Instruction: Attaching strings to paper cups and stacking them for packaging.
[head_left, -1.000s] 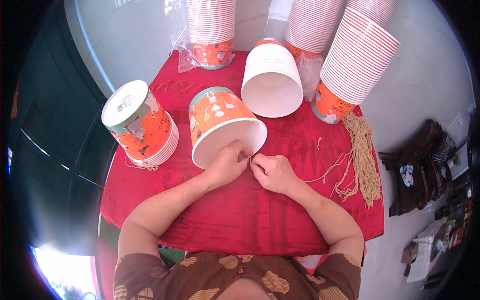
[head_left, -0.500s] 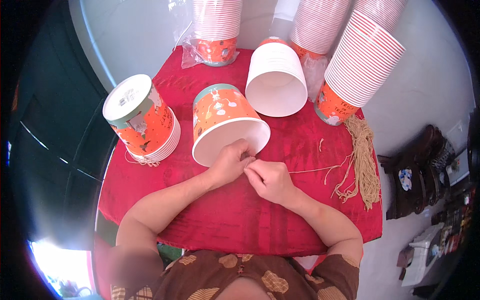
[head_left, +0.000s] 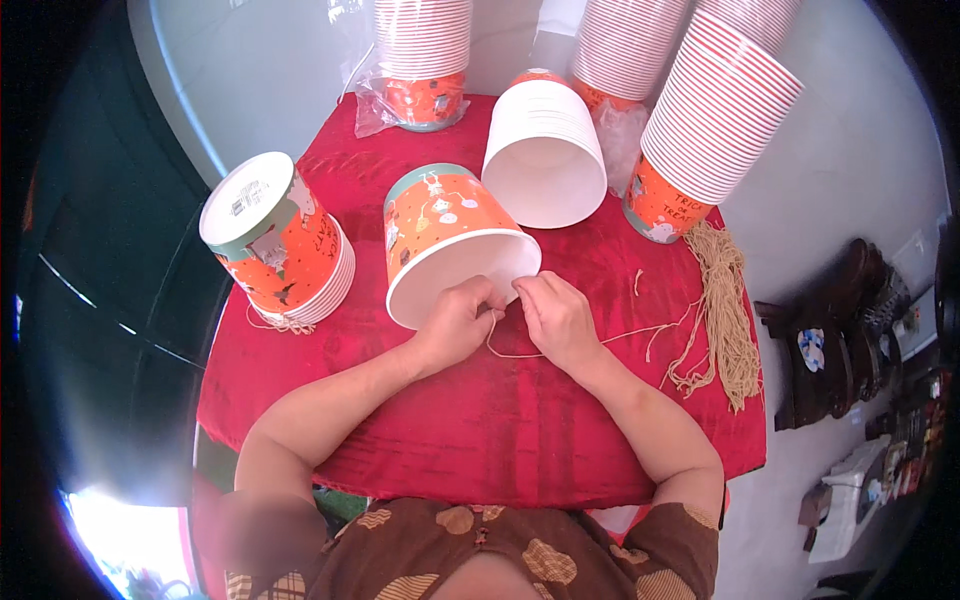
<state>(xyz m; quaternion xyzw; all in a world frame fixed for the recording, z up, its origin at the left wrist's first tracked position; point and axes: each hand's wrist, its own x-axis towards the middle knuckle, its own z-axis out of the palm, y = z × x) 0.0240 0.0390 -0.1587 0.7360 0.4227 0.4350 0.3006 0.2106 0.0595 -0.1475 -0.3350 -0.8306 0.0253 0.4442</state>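
Note:
An orange paper bucket point(head_left: 450, 215) with a green base band and white rim lies tilted on its side, mouth toward me. My left hand point(head_left: 458, 322) is at the lower right of its mouth, thumb and fingers pinched on a tan string point(head_left: 490, 343). From there the string loops down and passes under my right hand point(head_left: 560, 318). That hand is closed in a pinch against the rim's right edge; what lies between its fingertips is hidden. The string runs on right toward a bundle of tan strings point(head_left: 725, 315) at the table's right edge.
An upside-down bucket stack point(head_left: 285, 250) stands left, string ends at its rim. Behind is a white-sided bucket point(head_left: 545, 150) on its side. Tall nested stacks point(head_left: 720, 120) and a plastic-wrapped stack point(head_left: 425, 60) line the back of the red-covered table point(head_left: 450, 430).
My right hand has moved slightly right and up, from beside my left fingers to the bucket's rim. A slack loop of string now hangs below my left hand.

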